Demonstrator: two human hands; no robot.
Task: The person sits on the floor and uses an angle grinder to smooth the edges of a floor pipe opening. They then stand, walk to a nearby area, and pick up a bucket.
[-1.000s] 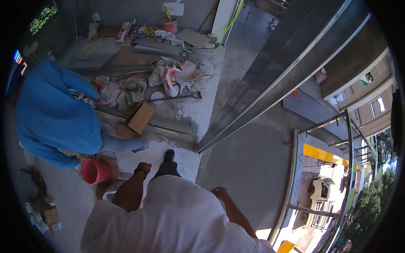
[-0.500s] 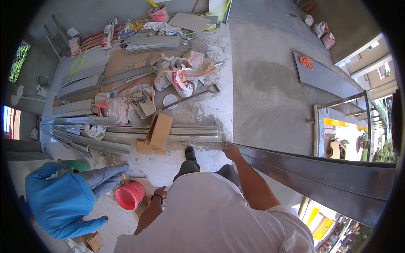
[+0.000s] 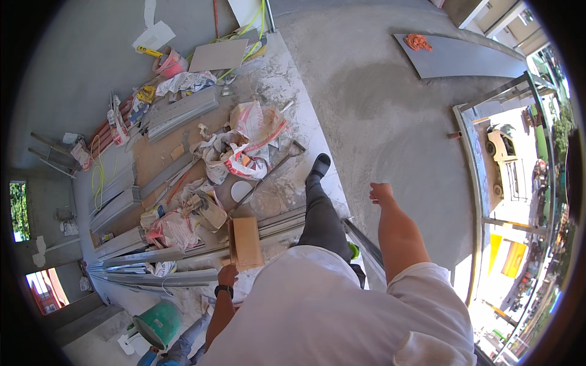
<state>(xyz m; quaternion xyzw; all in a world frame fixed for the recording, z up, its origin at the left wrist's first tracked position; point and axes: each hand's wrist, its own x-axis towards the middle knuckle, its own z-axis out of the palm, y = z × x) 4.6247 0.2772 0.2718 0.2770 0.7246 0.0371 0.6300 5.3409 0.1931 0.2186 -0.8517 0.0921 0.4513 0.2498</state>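
Note:
My right hand (image 3: 381,193) is stretched out forward over the bare concrete floor (image 3: 390,104), fingers loosely curled, with nothing in it. A long grey metal profile (image 3: 365,245) runs below my right forearm, its near end beside my dark trouser leg (image 3: 320,213). My left hand (image 3: 227,274), with a dark watch on the wrist, hangs at my side with its fingers curled. It is just below a flat brown cardboard piece (image 3: 246,241) that lies across long metal profiles (image 3: 183,256) on the floor.
Crumpled bags and debris (image 3: 244,146) and more metal profiles (image 3: 180,113) cover the floor to the left. A green bucket (image 3: 160,323) and a person in blue (image 3: 165,357) are at the lower left. A railing (image 3: 473,201) edges the drop on the right.
The view has swung left. My right hand, which held the end of the long metal profile, is now off it and reaching forward. The person in blue has slipped to the bottom edge.

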